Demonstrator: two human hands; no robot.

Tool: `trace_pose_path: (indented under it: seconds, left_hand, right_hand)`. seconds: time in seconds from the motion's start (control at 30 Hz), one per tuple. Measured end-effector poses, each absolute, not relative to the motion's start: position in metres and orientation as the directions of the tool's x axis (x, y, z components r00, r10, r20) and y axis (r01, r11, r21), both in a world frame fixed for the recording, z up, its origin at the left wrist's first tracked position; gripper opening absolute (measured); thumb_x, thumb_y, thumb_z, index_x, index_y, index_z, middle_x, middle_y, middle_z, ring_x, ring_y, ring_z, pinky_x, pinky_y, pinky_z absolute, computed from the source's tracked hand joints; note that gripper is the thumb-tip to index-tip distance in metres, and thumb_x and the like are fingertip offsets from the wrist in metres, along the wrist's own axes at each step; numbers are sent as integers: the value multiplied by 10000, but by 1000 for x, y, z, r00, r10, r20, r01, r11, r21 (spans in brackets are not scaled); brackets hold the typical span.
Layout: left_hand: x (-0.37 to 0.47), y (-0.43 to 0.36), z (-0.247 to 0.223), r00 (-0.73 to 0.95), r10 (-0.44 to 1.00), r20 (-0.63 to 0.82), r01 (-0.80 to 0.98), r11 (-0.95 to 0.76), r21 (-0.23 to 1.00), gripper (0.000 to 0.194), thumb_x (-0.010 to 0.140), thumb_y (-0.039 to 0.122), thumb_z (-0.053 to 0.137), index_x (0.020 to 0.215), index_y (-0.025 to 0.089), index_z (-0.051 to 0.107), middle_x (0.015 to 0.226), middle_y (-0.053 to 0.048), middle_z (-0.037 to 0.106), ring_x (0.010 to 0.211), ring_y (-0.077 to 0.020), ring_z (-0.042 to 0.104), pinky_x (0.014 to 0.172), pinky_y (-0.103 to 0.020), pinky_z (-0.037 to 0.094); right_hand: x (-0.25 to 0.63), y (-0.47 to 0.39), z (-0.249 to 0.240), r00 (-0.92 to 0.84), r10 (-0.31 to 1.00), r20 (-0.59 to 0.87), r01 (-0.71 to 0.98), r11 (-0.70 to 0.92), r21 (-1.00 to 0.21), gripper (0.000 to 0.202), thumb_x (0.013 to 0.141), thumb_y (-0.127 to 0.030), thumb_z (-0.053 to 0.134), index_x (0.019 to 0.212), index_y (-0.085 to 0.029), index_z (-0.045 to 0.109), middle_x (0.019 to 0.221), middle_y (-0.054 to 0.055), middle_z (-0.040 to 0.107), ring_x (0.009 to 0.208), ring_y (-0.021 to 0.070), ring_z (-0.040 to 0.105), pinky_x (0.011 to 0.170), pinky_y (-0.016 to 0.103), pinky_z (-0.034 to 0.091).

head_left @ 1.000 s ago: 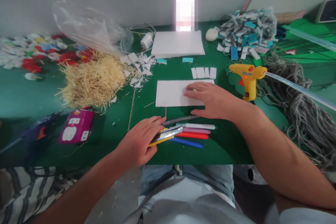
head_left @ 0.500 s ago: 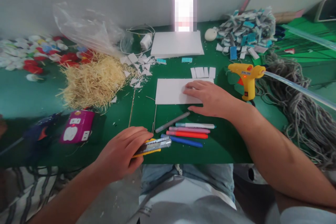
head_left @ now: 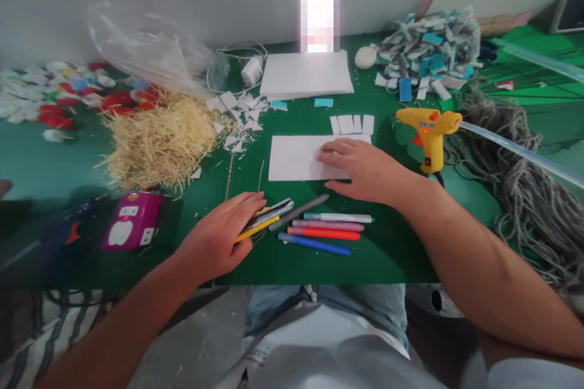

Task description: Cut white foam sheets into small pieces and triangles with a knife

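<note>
My left hand [head_left: 225,237] is closed around a yellow-and-silver box cutter [head_left: 269,217], its metal end pointing right toward the markers. Whether any blade sticks out I cannot tell. Fingers spread, my right hand [head_left: 360,171] lies flat on the right half of a white board [head_left: 292,159]. Several small white strips [head_left: 351,124] stand in a row just beyond that board. Between my hands lie a grey marker [head_left: 301,211], a white-and-teal marker [head_left: 340,217], a pink marker [head_left: 328,226], a red marker [head_left: 323,234] and a blue marker [head_left: 314,244].
A yellow glue gun [head_left: 429,134] lies right, beside grey yarn [head_left: 506,164]. Straw [head_left: 159,140], white scraps [head_left: 239,112] and a purple power box [head_left: 134,220] are left. White boards [head_left: 306,73] and a pile of cut pieces [head_left: 429,51] sit at the back.
My left hand has moved up and slightly right with the box cutter, which now tilts more upward to the right. My right hand stays on the board.
</note>
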State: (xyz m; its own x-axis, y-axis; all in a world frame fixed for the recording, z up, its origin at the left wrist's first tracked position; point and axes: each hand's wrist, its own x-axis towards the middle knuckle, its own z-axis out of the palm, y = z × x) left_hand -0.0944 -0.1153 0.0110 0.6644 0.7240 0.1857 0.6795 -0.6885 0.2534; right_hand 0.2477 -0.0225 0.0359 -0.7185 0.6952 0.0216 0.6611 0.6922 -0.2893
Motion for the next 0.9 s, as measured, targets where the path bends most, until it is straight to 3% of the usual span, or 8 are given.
trace_pose_path:
  seconds: [0.2,0.33,0.4,0.5,0.6,0.67,0.77,0.9]
  left_hand:
    - [-94,-138,24,520,853,44,814,-510,276,548,885,228,465,1402,166,636,1370,-133,737,1263,-326,704,1117,-433,580]
    - [-87,-134,38,360,917,171,802,-398,446,440,979,314,475,1370,229,658,1101,-76,783,886,-275,744,810,-377,624]
    - [-80,-120,50,237,965,111,785,-257,564,409,998,370,527,1356,235,673,1033,-57,777,749,-239,692,753,-373,591]
    - [-62,-87,66,155,988,-2,595,-92,798,348,1012,415,531,1206,189,711,646,7,615,588,-186,588,626,-328,517]
    - [-42,-48,75,163,987,-2,318,-50,947,380,998,495,526,1115,168,677,585,48,503,465,-125,451,488,-284,376]
    - [-29,-25,77,197,980,5,180,-42,983,378,986,502,494,1005,163,660,561,48,486,459,-106,412,479,-264,331]
    - [-15,-3,76,225,973,-54,69,40,997,200,893,325,515,905,164,633,558,50,473,456,-89,389,487,-242,322]
    - [-5,3,63,235,966,-110,-5,114,993,191,845,368,614,901,190,574,636,30,561,444,-96,421,442,-243,307]
  right_hand:
    - [247,-23,35,-730,682,46,645,709,-284,483,957,-277,609,1396,-87,680,1443,238,674,1367,392,613,1147,563,512]
    - [245,-22,31,-751,652,103,600,739,-306,413,944,-268,613,1320,-135,719,1397,211,709,1312,367,646,1108,551,532]
    - [244,-22,31,-772,626,114,566,758,-325,360,947,-270,611,1259,-155,747,1373,192,731,1272,348,673,1080,529,548]
    - [242,-22,34,-786,610,103,546,762,-348,309,949,-274,610,1177,-158,783,1361,184,750,1248,336,699,1070,508,554]
    - [240,-24,36,-785,613,84,552,755,-355,331,951,-282,607,1194,-146,786,1366,188,753,1259,335,705,1101,513,539]
    - [240,-26,36,-784,614,94,549,756,-357,387,945,-281,612,1269,-128,758,1379,199,743,1275,341,696,1124,533,524]
    - [239,-28,35,-779,614,127,546,763,-345,448,932,-264,629,1343,-110,717,1365,214,734,1277,345,686,1133,557,512]
    - [238,-32,37,-798,579,167,513,798,-317,375,939,-249,636,1274,-121,747,1314,213,745,1216,333,698,1065,532,537]
